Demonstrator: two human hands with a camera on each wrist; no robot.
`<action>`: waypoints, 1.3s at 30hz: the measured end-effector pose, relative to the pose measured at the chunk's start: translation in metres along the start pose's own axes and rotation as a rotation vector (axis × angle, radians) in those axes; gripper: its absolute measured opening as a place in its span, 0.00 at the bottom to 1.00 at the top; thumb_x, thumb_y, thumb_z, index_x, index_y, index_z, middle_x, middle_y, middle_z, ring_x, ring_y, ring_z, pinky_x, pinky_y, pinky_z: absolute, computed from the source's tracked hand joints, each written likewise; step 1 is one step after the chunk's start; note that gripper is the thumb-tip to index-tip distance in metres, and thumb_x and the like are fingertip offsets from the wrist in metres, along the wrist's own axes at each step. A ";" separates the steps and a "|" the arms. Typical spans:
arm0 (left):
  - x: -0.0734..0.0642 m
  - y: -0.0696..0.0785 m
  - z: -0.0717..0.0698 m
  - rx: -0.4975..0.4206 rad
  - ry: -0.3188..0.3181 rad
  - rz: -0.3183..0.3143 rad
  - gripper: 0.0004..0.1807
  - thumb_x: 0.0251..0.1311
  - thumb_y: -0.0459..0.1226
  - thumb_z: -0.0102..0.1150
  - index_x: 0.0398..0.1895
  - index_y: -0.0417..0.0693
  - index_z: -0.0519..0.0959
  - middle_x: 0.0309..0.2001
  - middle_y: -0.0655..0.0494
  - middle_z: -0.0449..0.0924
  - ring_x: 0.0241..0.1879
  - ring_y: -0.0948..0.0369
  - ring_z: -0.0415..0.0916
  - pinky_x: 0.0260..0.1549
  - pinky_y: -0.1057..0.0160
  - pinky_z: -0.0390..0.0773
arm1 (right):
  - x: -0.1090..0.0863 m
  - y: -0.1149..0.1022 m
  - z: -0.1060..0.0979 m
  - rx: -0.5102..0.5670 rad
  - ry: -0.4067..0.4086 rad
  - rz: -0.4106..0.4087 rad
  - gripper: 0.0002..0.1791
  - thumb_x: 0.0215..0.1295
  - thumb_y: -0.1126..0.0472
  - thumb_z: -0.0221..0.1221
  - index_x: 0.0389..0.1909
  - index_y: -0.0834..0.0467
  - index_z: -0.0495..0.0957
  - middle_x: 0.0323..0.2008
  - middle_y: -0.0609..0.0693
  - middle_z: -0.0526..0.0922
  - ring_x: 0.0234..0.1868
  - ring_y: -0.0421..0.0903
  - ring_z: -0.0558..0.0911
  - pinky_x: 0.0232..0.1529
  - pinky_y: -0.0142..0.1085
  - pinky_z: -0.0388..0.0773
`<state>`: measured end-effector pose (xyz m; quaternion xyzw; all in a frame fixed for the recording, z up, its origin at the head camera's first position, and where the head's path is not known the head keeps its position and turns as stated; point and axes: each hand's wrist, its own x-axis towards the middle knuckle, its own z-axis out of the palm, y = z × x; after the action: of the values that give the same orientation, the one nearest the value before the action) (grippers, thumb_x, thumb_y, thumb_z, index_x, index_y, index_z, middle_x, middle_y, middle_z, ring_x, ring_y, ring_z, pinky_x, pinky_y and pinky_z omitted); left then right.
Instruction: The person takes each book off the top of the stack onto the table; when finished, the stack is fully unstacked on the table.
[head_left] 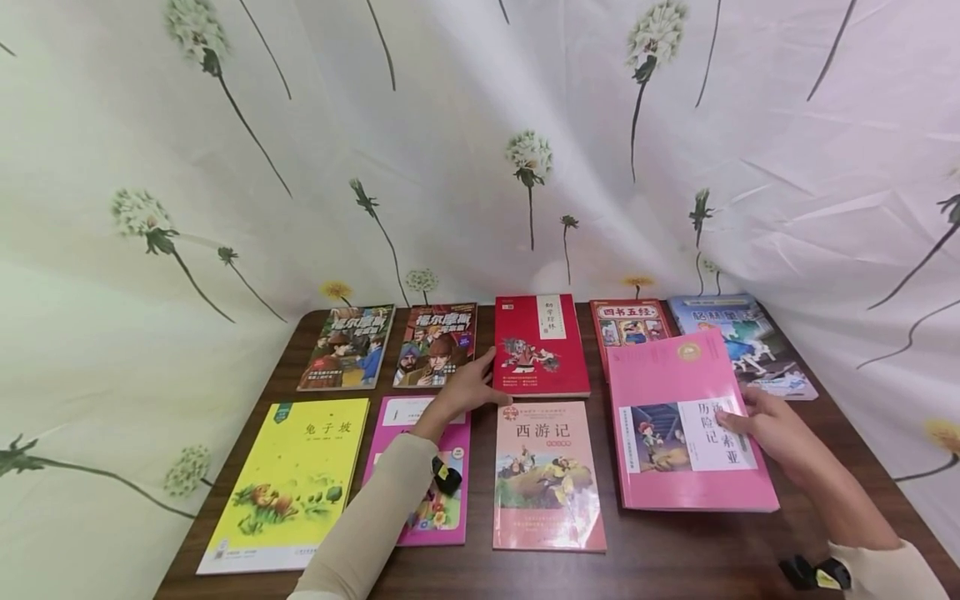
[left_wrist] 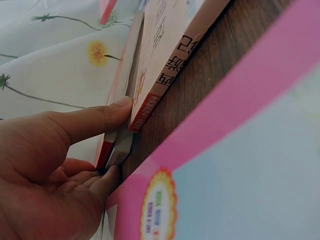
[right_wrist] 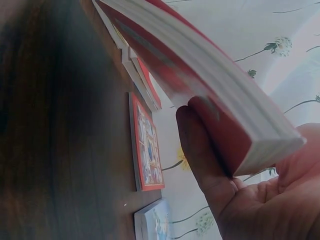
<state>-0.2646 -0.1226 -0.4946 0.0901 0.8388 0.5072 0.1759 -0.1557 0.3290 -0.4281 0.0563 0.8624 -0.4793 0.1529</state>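
Note:
My right hand (head_left: 776, 429) holds a pink book (head_left: 675, 492) at its right edge, thumb on the cover. The book is raised and tilted above the table; in the right wrist view a finger (right_wrist: 197, 145) lies against its underside. My left hand (head_left: 465, 392) is at the lower left corner of a red book (head_left: 525, 312), with fingers at its left side and thumb by its lower edge. In the left wrist view the thumb (left_wrist: 95, 120) also lies close to the corner of a peach-coloured book (left_wrist: 175, 55), which lies just below the red one.
Two detective comic books (head_left: 352, 350) lie at the back left. A yellow book (head_left: 300, 467) and a magenta book (head_left: 450, 533) lie in front. A red-framed book (head_left: 626, 312) and a blue book (head_left: 780, 379) sit behind the pink one. Patterned cloth (head_left: 465, 125) backs the brown table (head_left: 555, 579).

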 end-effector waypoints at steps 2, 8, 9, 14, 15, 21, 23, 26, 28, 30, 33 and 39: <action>0.000 0.000 0.000 0.006 0.004 0.001 0.60 0.60 0.35 0.78 0.88 0.49 0.47 0.88 0.49 0.45 0.82 0.45 0.58 0.71 0.47 0.76 | -0.003 0.002 0.001 0.011 -0.012 -0.002 0.38 0.83 0.58 0.53 0.78 0.79 0.49 0.43 0.52 0.89 0.38 0.42 0.88 0.37 0.36 0.85; 0.000 -0.002 0.000 0.012 0.007 -0.003 0.61 0.59 0.34 0.78 0.88 0.48 0.46 0.88 0.48 0.46 0.82 0.44 0.58 0.70 0.47 0.76 | -0.010 0.010 0.006 0.050 -0.053 0.046 0.37 0.81 0.60 0.54 0.76 0.79 0.51 0.39 0.48 0.88 0.37 0.43 0.89 0.37 0.37 0.86; 0.000 -0.002 0.001 0.011 0.007 -0.003 0.61 0.59 0.34 0.78 0.88 0.47 0.46 0.88 0.48 0.46 0.82 0.44 0.58 0.70 0.47 0.77 | -0.011 0.011 0.008 0.056 -0.059 0.051 0.35 0.81 0.60 0.54 0.75 0.79 0.52 0.39 0.48 0.88 0.37 0.43 0.89 0.37 0.37 0.86; 0.000 -0.002 0.001 0.006 0.007 -0.005 0.61 0.59 0.34 0.78 0.88 0.47 0.46 0.88 0.48 0.45 0.82 0.44 0.58 0.70 0.47 0.77 | -0.017 0.019 0.012 0.070 -0.089 0.039 0.30 0.81 0.61 0.53 0.70 0.78 0.56 0.38 0.48 0.88 0.36 0.43 0.88 0.36 0.37 0.85; 0.000 -0.002 0.001 0.004 0.005 -0.006 0.61 0.59 0.34 0.78 0.88 0.47 0.46 0.88 0.48 0.45 0.82 0.44 0.58 0.70 0.48 0.76 | -0.017 0.020 0.013 0.069 -0.097 0.037 0.29 0.81 0.61 0.53 0.69 0.77 0.57 0.38 0.48 0.88 0.35 0.43 0.88 0.36 0.37 0.85; 0.000 -0.001 0.000 -0.001 0.000 -0.012 0.61 0.59 0.34 0.78 0.88 0.49 0.46 0.88 0.50 0.45 0.82 0.45 0.58 0.70 0.47 0.76 | -0.020 0.027 0.018 0.090 -0.138 0.095 0.33 0.81 0.61 0.53 0.73 0.78 0.52 0.39 0.49 0.88 0.37 0.46 0.89 0.37 0.38 0.86; 0.000 -0.001 -0.001 0.003 0.002 -0.012 0.61 0.59 0.35 0.78 0.88 0.49 0.47 0.88 0.50 0.45 0.82 0.45 0.58 0.70 0.47 0.77 | -0.020 0.029 0.019 0.101 -0.150 0.110 0.35 0.82 0.61 0.53 0.74 0.78 0.50 0.40 0.49 0.88 0.38 0.47 0.89 0.38 0.38 0.87; 0.000 -0.001 -0.001 0.012 0.006 -0.011 0.61 0.58 0.35 0.79 0.88 0.48 0.47 0.88 0.49 0.46 0.82 0.45 0.58 0.70 0.47 0.77 | -0.019 0.031 0.021 0.106 -0.151 0.121 0.35 0.81 0.61 0.53 0.74 0.78 0.50 0.40 0.49 0.88 0.38 0.47 0.89 0.38 0.38 0.87; 0.000 -0.001 -0.001 0.013 0.005 -0.009 0.61 0.58 0.35 0.79 0.88 0.48 0.47 0.87 0.49 0.46 0.82 0.45 0.58 0.70 0.47 0.77 | -0.018 0.033 0.022 0.092 -0.150 0.117 0.35 0.81 0.61 0.53 0.74 0.79 0.51 0.40 0.50 0.88 0.38 0.47 0.89 0.38 0.38 0.87; 0.000 -0.002 -0.001 0.010 0.003 -0.011 0.61 0.59 0.35 0.79 0.88 0.48 0.47 0.87 0.48 0.46 0.82 0.45 0.59 0.70 0.47 0.77 | -0.017 0.035 0.023 0.074 -0.146 0.118 0.35 0.81 0.61 0.54 0.73 0.79 0.52 0.40 0.50 0.88 0.37 0.47 0.89 0.38 0.38 0.86; 0.000 -0.003 0.000 0.009 -0.001 -0.014 0.61 0.59 0.35 0.78 0.88 0.48 0.47 0.88 0.48 0.46 0.82 0.44 0.59 0.70 0.47 0.77 | -0.015 0.038 0.024 0.038 -0.133 0.119 0.35 0.80 0.61 0.54 0.73 0.80 0.53 0.40 0.51 0.87 0.37 0.47 0.89 0.37 0.38 0.85; 0.001 -0.002 0.000 0.021 0.011 -0.013 0.61 0.58 0.35 0.79 0.88 0.50 0.47 0.87 0.50 0.47 0.82 0.46 0.59 0.70 0.47 0.77 | -0.010 0.042 0.028 -0.112 -0.081 0.105 0.37 0.77 0.59 0.59 0.70 0.84 0.57 0.42 0.60 0.87 0.37 0.48 0.87 0.38 0.40 0.85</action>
<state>-0.2659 -0.1229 -0.4965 0.0835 0.8455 0.4979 0.1737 -0.1305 0.3288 -0.4728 0.0734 0.8769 -0.4234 0.2154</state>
